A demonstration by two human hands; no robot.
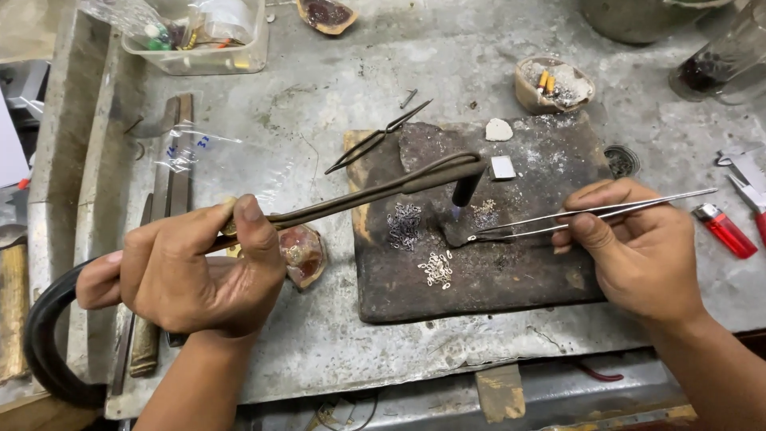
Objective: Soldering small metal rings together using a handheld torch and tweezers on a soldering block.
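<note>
Head view, item: my left hand [187, 275] grips torch [383, 191]; right hand [630, 247] pinches tweezers [590, 214]. I'd keep flame low, tips steady on the charred block [495, 279].

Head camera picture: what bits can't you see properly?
- Little rings: too small to tell if joined, head view.
- Tweezers tip: what it pinches is too tiny.
- Hose: its far end is hidden by the left hand.
- Glass: cut off by the top edge.
- Right hand: its palm faces away.

red lighter [724, 230], blackened block [527, 263], silver tweezers [590, 215].
</note>
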